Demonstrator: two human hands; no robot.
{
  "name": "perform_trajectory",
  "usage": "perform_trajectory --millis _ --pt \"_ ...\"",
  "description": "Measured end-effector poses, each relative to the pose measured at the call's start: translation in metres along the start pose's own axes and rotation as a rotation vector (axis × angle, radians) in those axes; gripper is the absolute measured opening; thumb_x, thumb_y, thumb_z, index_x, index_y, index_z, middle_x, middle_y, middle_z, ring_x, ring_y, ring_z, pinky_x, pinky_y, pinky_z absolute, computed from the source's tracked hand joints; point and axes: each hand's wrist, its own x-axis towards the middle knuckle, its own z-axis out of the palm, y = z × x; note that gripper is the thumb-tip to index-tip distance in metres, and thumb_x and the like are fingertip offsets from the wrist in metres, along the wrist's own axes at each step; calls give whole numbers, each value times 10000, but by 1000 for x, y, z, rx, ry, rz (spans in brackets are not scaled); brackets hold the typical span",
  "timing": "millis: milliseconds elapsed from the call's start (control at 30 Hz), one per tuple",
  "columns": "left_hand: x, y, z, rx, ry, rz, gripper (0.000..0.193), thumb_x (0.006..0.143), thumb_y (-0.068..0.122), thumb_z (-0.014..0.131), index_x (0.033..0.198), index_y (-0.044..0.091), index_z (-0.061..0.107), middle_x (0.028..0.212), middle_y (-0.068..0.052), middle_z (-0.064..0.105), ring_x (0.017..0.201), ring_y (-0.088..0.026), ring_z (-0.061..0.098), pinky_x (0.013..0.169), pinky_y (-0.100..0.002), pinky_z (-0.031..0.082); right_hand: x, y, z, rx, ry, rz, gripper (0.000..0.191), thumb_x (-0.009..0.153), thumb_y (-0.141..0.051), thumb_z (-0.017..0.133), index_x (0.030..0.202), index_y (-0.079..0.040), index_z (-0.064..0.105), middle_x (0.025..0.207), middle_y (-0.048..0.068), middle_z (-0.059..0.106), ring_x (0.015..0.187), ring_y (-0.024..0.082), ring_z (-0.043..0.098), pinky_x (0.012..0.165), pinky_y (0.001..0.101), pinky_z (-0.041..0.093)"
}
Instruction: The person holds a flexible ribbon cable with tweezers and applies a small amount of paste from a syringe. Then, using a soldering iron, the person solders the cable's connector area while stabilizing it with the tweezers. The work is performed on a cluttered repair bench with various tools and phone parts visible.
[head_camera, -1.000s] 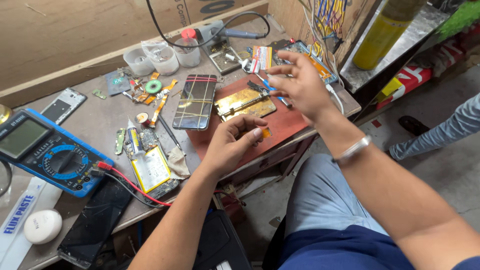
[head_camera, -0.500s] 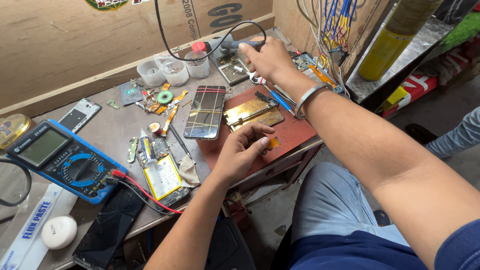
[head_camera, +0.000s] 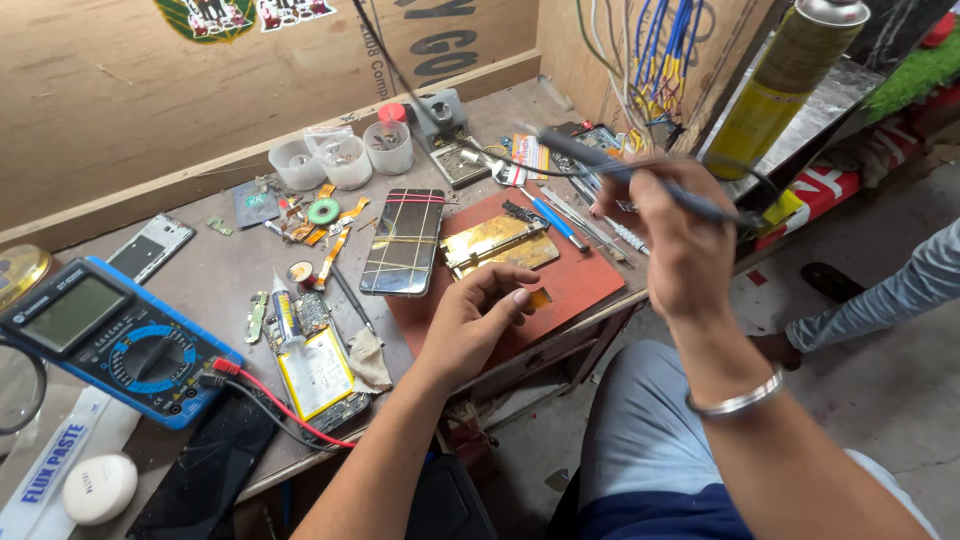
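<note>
The right hand (head_camera: 680, 240) is closed around a slim soldering iron (head_camera: 640, 178), gripping its handle about midway with the tip aimed left, above the red mat (head_camera: 580, 285). The iron looks light and stiff, and the trailing cord may tug; the handle is the only safe place to hold it. The left hand (head_camera: 475, 325) rests on the mat, fingertips pinching a tiny yellow part (head_camera: 539, 298), likely thin, bendable and fragile, best held by its edges.
</note>
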Motion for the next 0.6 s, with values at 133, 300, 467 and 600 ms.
perform_trajectory --millis 133,300,467,600 --pt "-1 -1 -1 44 31 4 258 1014 118 624 1246 16 672 1017 -41 715 925 -85 646 803 -269 543 -41 21 -22 335 121 232 138 1044 -60 665 1139 -74 566 964 80 649 852 193 657 793 370 589" --pt "0 -1 -3 12 39 55 321 984 63 622 1301 14 628 1063 -55 715 1002 -113 682 858 -277 549 -48 31 -35 682 41 387 182 1106 -183 591 1213 -36 591 947 97 651 906 212 655 866 417 568" --pt "-2 0 -2 -148 42 80 447 953 -19 639 1390 17 555 1087 -69 640 968 -157 664 807 -305 555 -42 8 -21 520 -13 433 380 1022 -258 500 1326 -43 573 1130 202 715 1010 290 702 927 439 564" --pt "-5 -2 -4 -223 19 92 428 939 -39 610 1361 5 554 1067 -56 586 962 -193 700 775 -340 595 -42 -3 -6 457 -104 417 388 988 -155 561 1356 -46 502 1271 197 670 1129 293 691 995 448 562"
